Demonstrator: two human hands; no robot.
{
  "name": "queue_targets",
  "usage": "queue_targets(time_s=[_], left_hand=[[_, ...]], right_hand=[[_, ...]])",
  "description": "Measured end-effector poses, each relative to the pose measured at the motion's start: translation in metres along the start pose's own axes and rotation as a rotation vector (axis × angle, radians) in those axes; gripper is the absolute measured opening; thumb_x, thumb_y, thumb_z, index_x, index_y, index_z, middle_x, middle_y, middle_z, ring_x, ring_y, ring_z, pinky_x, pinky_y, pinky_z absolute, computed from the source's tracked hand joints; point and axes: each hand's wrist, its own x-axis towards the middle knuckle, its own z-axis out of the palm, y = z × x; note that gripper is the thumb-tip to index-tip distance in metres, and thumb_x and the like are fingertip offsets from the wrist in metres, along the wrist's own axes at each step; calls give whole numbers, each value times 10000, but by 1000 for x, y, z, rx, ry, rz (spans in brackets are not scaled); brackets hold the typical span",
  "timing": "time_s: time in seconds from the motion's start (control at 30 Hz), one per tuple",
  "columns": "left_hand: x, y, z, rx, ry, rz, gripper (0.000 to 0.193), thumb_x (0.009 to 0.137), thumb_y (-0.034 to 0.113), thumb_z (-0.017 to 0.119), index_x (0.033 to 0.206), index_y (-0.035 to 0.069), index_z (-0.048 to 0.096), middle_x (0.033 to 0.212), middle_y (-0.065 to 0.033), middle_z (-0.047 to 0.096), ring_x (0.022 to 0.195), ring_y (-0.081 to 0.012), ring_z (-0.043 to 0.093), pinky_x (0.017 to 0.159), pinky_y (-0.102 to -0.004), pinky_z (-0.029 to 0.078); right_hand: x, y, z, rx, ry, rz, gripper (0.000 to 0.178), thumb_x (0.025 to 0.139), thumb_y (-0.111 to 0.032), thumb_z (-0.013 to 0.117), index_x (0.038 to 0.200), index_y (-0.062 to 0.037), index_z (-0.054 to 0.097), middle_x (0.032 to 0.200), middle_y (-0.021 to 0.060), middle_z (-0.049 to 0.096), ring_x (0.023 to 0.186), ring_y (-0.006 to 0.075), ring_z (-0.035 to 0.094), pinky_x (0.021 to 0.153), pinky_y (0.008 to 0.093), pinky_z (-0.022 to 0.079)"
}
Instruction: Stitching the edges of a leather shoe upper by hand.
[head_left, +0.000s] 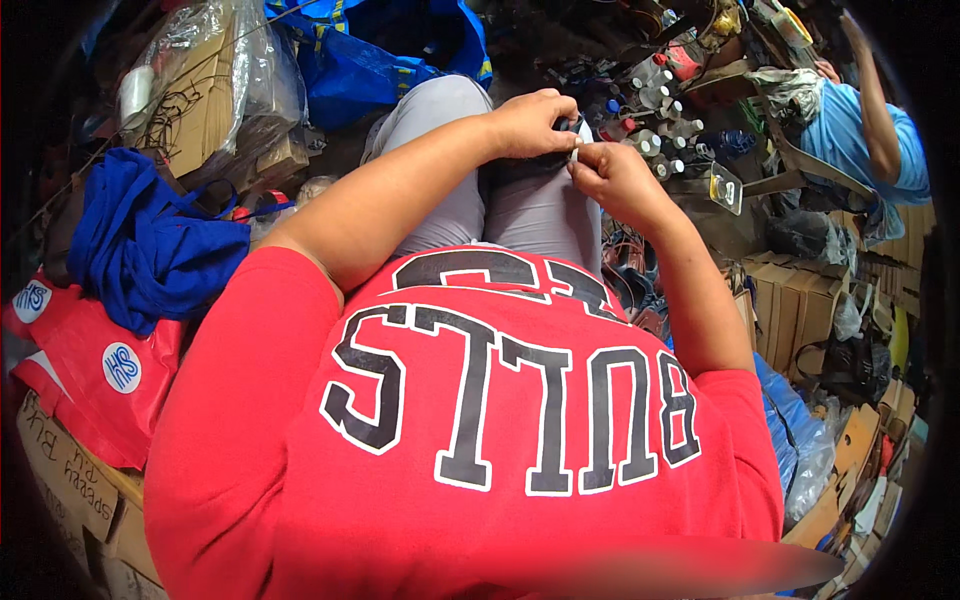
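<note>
Both my hands meet over my right knee, around a small dark item (548, 160) whose kind I cannot make out. From the left, my left hand (530, 123) reaches across with its fingers curled down on the dark item. My right hand (622, 180) pinches at the item's right side, thumb and forefinger together. A tiny pale bit (574, 154) shows at those fingertips. Much of the dark item is hidden behind my hands. Grey trousers (540, 215) cover my legs under it.
Several bottles (655, 95) with coloured caps stand beyond my right hand. A blue bag (375, 60) gapes open ahead. Blue cloth (150, 230) and a red bag (90, 370) lie left. Cardboard boxes (795, 300) are stacked right, near another person in blue (865, 140).
</note>
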Motion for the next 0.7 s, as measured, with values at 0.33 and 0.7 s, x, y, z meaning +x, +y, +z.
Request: queue_targets(time_s=[0.33, 0.7], left_hand=[[-12, -10, -29, -315, 264, 9, 398, 800, 292, 685, 1119, 114, 528, 940, -45, 531, 787, -182, 559, 677, -258, 480], [-37, 9, -47, -102, -72, 9, 131, 738, 129, 624, 838, 45, 638, 847, -116, 614, 810, -269, 599, 752, -339, 469]], right_hand=[[-64, 12, -33, 606, 195, 120, 119, 894, -134, 541, 869, -36, 605, 730, -27, 540, 630, 58, 436, 597, 198, 378], [7, 38, 26, 401, 668, 191, 258, 866, -262, 577, 763, -26, 588, 622, 0, 533, 545, 118, 449, 552, 259, 407]])
